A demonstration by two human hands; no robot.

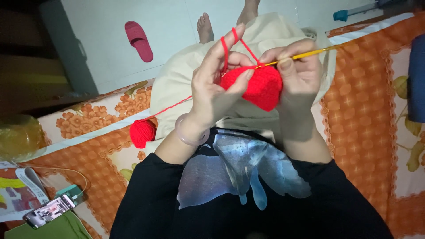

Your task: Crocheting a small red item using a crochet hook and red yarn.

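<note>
I hold a red crocheted piece [261, 88] up in front of me with both hands. My left hand [217, 84] pinches its left side, and red yarn loops over the raised index finger. My right hand [301, 73] grips the piece's right side together with a yellow crochet hook [310, 54], whose tip enters the top edge of the work. A strand of yarn runs down left to a red yarn ball [142, 132] lying on the orange floral bedsheet [367, 119].
A phone [48, 211] with a lit screen lies at the lower left beside papers and a cable. A pink slipper [138, 40] rests on the white floor. My bare feet [204, 26] show past my cream trousers. A blue object [417, 79] sits at the right edge.
</note>
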